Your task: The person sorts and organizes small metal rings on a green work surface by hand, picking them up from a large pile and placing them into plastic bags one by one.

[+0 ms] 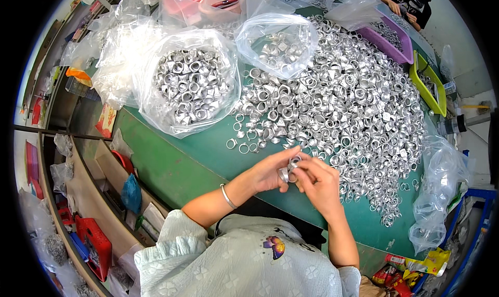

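Note:
Over the near edge of the green table, my hands meet around a few silver-coloured metal rings (284, 175). My left hand (272, 169) curls its fingers around rings, with its thumb along the top. Fingertips of my right hand (317, 178) pinch a ring (294, 160) close beside them. How many rings lie inside the fingers is hidden. A wide pile of similar rings (343, 99) spreads just beyond and to the right of my hands. Left of the pile stands an open clear plastic bag (148, 107) with many rings (189, 84) in it.
A second clear bag (249, 42) holds fewer rings. Purple (382, 47) and yellow-green (439, 97) baskets stand at the far right. Crumpled plastic (439, 188) lies along the right edge. Shelves with a red tray (99, 245) are at left. Another person (410, 0) sits at the far right corner.

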Demonstrator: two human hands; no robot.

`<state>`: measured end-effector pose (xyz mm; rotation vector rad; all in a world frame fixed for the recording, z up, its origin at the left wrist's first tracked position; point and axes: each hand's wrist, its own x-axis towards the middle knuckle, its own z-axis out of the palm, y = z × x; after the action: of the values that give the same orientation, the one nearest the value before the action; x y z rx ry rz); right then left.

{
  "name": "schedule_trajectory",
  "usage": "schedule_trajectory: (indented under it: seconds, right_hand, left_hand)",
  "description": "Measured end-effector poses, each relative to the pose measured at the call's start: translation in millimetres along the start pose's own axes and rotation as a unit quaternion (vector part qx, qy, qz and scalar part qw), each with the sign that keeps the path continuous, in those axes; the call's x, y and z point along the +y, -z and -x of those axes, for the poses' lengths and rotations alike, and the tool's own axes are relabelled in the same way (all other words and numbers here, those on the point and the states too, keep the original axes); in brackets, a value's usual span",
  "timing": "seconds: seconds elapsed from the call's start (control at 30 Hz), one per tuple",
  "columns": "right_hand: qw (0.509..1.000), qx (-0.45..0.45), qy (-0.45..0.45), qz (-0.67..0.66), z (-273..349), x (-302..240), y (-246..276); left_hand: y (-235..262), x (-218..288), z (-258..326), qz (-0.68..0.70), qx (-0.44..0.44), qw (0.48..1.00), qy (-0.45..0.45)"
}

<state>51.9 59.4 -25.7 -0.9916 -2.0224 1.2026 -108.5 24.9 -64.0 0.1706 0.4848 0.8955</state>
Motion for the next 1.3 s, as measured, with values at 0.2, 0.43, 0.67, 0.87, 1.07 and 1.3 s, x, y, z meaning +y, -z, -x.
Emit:
schedule_trajectory:
  seconds: [0.2, 0.43, 0.67, 0.87, 1.07, 1.3]
  right_hand:
    - [0.955, 0.108, -0.119, -0.25, -17.1, 14.5, 22.7]
    - [0.987, 0.081, -0.057, 0.125, -12.8, 44.7, 30.9]
    - [0.986, 0.133, -0.096, -0.028, -15.7, 47.0, 47.4]
    - [0.788, 0.057, -0.216, -0.573, -0.4, 48.6, 54.2]
    - [0.789, 0.032, -0.214, -0.576, 11.4, 35.6, 55.2]
    - [0.975, 0.125, -0.159, -0.094, -16.0, 26.6, 54.1]
  left_hand:
    - [7.4, -3.8, -5.8, 0.131, 0.083, 0.988, -0.017]
    - [5.0, -6.5, 6.4, 0.076, 0.081, 0.988, -0.105]
    - [-1.9, -1.8, 9.2, 0.112, 0.088, 0.985, -0.1]
    - [0.9, -3.8, 4.8, 0.251, 0.073, 0.963, -0.06]
    - [-40.2, -7.7, -3.7, 0.322, 0.195, 0.923, -0.084]
    - [-22.7, -20.4, 1.3, 0.232, 0.145, 0.96, -0.065]
